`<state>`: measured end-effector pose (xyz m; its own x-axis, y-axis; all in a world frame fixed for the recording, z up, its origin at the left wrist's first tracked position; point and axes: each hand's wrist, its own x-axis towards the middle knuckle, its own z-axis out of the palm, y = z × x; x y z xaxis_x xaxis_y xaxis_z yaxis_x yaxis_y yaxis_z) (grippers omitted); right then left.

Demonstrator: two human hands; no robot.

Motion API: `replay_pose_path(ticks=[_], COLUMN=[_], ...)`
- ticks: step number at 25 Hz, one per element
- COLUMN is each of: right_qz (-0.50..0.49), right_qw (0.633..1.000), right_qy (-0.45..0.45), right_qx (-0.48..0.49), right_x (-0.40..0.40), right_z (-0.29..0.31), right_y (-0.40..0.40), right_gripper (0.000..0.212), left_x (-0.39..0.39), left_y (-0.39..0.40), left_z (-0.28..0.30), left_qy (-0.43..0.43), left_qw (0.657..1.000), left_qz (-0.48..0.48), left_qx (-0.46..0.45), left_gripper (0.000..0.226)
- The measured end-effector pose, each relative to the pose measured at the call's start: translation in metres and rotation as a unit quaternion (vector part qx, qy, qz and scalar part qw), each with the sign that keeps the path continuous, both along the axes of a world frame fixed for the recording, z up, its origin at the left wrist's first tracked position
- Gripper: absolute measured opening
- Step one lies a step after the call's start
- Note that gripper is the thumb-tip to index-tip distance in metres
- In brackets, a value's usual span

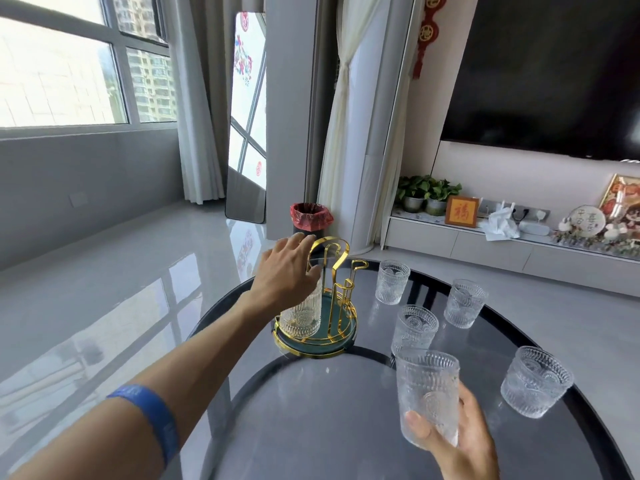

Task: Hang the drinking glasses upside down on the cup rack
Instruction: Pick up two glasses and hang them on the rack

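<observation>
Right hand (460, 441) grips one upright glass (429, 393), near right. Left hand (287, 271), fingers spread, tops an inverted glass (300, 315) on the rack (332, 292). One hung; four glasses wait on the table (311, 427).

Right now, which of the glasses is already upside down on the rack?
The glass under the left hand: it hangs inverted on the gold rack. The right hand holds one upright; four others stand upright on the table.

Near the cup rack (329, 299), the worktop (311, 427) lies bare in front; four upright glasses (415, 327) crowd its right side.
</observation>
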<state>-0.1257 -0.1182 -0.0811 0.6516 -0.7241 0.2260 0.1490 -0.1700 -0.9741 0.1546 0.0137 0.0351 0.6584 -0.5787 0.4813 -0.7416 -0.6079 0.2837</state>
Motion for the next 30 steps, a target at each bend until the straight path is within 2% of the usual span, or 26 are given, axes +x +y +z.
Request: replay_pose_path(ticks=[4, 7, 9, 14, 17, 20, 24, 28, 30], right_qz=[0.045, 0.011, -0.015, -0.051, -0.074, -0.072, -0.03, 0.017, 0.031], right_qw=[0.999, 0.999, 0.999, 0.998, 0.988, 0.962, 0.881, 0.834, 0.827], right_qy=[-0.015, -0.027, -0.029, -0.003, 0.062, 0.132, 0.207, 0.236, 0.263], right_qx=[0.009, 0.041, 0.026, -0.024, -0.116, -0.229, -0.423, -0.499, -0.496], right_x=[0.033, 0.059, 0.077, 0.119, 0.141, 0.159, 0.176, 0.192, 0.193], right_z=[0.052, 0.076, 0.089, 0.117, 0.123, 0.13, 0.125, 0.103, 0.09], right_y=[-0.017, -0.032, -0.039, -0.044, -0.042, -0.037, -0.03, -0.023, -0.022], right_gripper=[0.068, 0.066, 0.062, 0.07, 0.073, 0.077, 0.063, 0.05, 0.044], left_x=[0.019, 0.026, 0.03, 0.029, 0.027, 0.027, 0.026, 0.027, 0.028], left_y=[-0.02, -0.02, -0.018, -0.019, -0.021, -0.021, -0.02, -0.021, -0.022], left_z=[0.014, 0.013, 0.012, 0.01, 0.004, 0.003, 0.002, 0.0, 0.0], left_qy=[0.04, 0.073, 0.092, 0.106, 0.103, 0.101, 0.09, 0.08, 0.075], left_qw=[0.996, 0.994, 0.992, 0.989, 0.99, 0.991, 0.992, 0.993, 0.994], left_qz=[-0.05, -0.078, -0.089, -0.092, -0.083, -0.077, -0.078, -0.071, -0.069], left_qx=[0.062, 0.032, 0.018, 0.039, 0.049, 0.044, 0.044, 0.047, 0.043], left_gripper=[0.048, 0.046, 0.047, 0.068, 0.079, 0.08, 0.08, 0.08, 0.08])
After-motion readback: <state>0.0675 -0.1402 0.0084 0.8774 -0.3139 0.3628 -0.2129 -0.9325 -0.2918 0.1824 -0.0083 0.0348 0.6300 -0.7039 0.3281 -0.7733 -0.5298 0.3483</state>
